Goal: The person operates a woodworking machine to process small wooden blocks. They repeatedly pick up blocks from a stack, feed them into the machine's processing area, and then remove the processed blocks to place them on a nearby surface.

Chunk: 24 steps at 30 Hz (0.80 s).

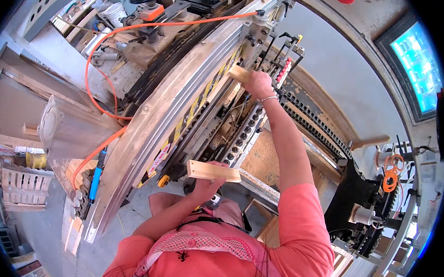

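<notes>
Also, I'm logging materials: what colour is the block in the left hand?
The block is pale tan, best seen in the head view.

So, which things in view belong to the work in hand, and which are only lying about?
In the work:
near wooden bar, held by left hand
far wooden bar, held by right hand
machine, probably

Seemingly just lying about:
white bucket
blue tube-shaped item
yellow roll

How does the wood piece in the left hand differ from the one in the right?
The left-hand piece is close to the body; the right-hand piece is farther out.
The left-hand piece shows most of its long face; the right-hand piece is partly covered by the right hand.
Both are light-coloured wood.
</notes>
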### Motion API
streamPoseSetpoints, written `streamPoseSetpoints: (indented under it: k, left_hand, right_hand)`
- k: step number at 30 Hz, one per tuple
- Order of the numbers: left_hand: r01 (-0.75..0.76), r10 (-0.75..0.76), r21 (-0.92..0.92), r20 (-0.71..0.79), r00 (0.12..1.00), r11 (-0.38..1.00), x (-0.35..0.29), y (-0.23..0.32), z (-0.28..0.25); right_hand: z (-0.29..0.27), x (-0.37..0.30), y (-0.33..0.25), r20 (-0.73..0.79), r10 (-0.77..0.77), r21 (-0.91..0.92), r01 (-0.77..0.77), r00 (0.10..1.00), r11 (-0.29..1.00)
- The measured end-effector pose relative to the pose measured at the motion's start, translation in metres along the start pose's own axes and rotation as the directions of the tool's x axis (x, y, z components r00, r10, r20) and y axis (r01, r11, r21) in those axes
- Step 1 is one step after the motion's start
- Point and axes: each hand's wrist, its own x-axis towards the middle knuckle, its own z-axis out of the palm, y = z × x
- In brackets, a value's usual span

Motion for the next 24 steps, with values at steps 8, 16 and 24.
streamPoseSetpoints:
  k: [8, 16, 24]
  left_hand:
    - [-0.048, 0.046, -0.060, -0.032, 0.998, 0.997, 0.003, -0.003, 0.002]
    - [0.010, -0.011, -0.028, -0.044, 0.999, 1.000, 0.001, 0.004, 0.003]
    - [0.028, -0.025, 0.093, -0.036, 0.999, 0.995, 0.000, 0.006, 0.001]
  right_hand:
    - [-0.008, 0.001, -0.005, 0.119, 0.060, -0.032, -0.057, 0.991, 0.998]
    - [0.001, 0.003, -0.002, 0.069, 0.034, -0.054, -0.031, 0.997, 0.998]
    - [0.007, 0.002, 0.000, 0.005, 0.009, 0.006, -0.009, 1.000, 1.000]
